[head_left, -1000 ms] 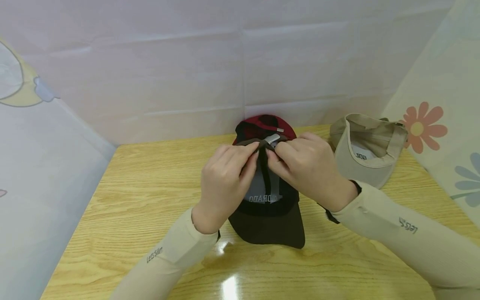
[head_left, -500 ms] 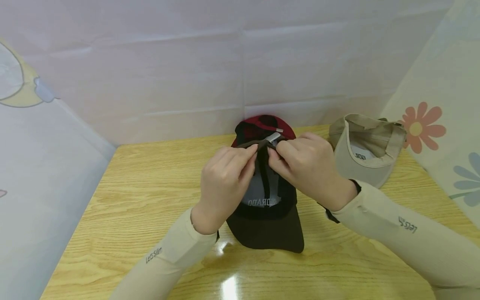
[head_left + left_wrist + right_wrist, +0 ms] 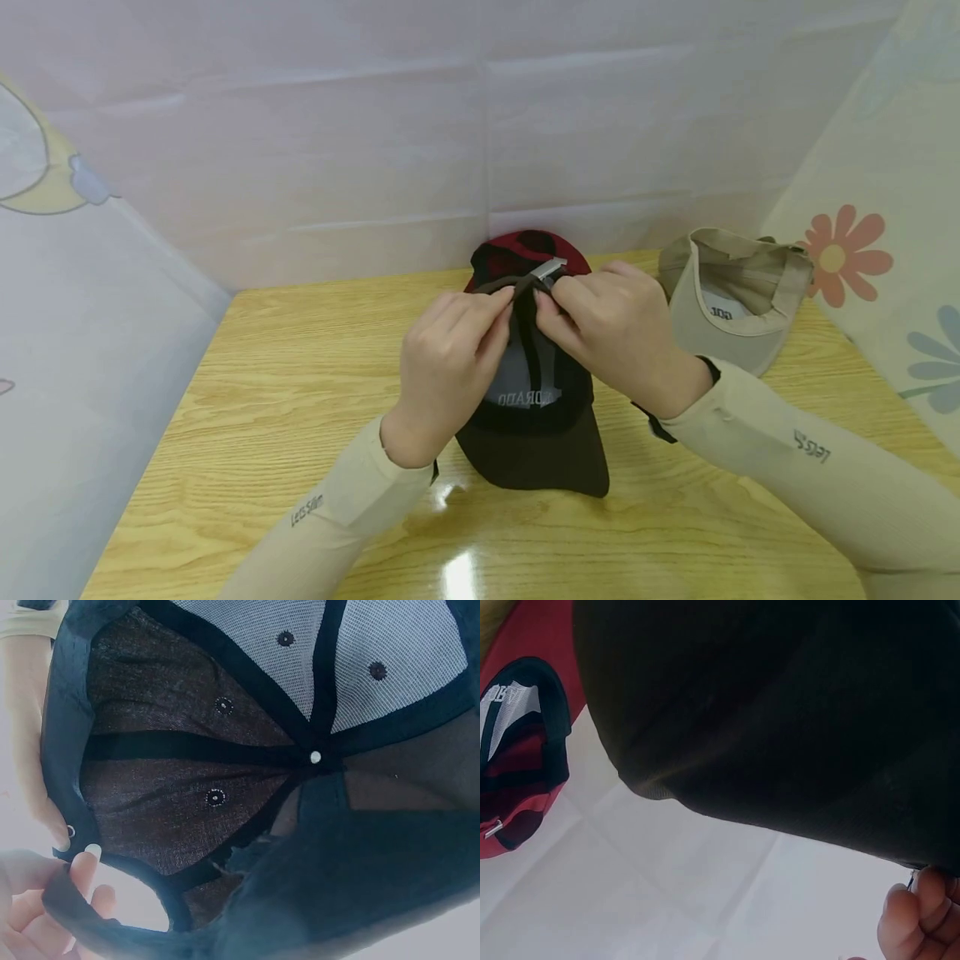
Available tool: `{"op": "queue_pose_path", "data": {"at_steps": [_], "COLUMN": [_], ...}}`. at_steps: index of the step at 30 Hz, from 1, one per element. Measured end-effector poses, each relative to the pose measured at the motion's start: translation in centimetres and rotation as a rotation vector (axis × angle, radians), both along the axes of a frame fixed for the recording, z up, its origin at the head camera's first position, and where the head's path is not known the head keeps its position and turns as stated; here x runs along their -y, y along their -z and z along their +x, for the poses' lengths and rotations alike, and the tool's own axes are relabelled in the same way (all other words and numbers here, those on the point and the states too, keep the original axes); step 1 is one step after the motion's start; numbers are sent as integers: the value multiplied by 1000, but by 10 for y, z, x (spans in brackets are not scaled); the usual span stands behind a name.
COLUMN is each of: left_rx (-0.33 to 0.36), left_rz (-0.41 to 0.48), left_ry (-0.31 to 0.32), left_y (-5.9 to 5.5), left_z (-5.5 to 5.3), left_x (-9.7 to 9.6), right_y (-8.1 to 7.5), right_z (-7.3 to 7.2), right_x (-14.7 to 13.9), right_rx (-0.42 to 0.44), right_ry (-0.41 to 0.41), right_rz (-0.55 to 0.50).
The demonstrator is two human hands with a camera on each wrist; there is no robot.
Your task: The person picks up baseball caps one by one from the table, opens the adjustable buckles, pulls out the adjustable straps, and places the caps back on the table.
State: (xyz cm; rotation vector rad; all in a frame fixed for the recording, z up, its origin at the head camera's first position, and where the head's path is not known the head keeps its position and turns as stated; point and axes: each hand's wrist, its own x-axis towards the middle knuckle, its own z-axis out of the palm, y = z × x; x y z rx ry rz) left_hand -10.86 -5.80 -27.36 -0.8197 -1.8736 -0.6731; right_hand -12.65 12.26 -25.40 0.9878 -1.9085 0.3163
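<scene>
In the head view, a dark baseball cap (image 3: 536, 458) has its brim toward me and its inside showing, with mirrored stitched letters on the front panel. My left hand (image 3: 450, 358) pinches the cap's back strap (image 3: 528, 287) between thumb and fingers. Just to the right, my right hand (image 3: 618, 333) pinches the strap close to a silvery metal buckle (image 3: 549, 268). The left wrist view looks into the crown (image 3: 150, 795), with mesh front panels, dark seams and the opening over the strap by my fingers. Dark fabric of the cap (image 3: 765, 727) fills much of the right wrist view.
A red and black cap (image 3: 525, 243) sits right behind the dark cap, partly covered by it. At the right rear of the wooden table (image 3: 300, 375) lies a beige cap (image 3: 738, 300), opening up. Cloth backdrops (image 3: 337, 150) stand along the back and sides.
The buckle has shifted slightly up and right. The cap's brim dipped a little toward me and came back up. Both hands keep their pinch on the strap, almost still.
</scene>
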Motion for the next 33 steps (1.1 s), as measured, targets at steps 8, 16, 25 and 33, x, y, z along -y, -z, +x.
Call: {"op": "queue_pose_path", "data": {"at_steps": [8,16,25,33], "left_rx": [10,-11,-17,-20], "left_rz": [9,11,18,4], "left_ry": [4,11,13,6], "left_y": [-2,-2,1,3], "left_z": [-1,0,-1,0], "left_x": [-1,0,2,5], "right_y": [-1,0,-1,-1], "right_z": [-1,-3,-3,-4], "right_x": [-1,-1,-1,-2], "right_rx": [-9,-23,-18,-17], "right_ry": [6,12,17,32], "right_rz": [-10,-33,-41,-58]}}
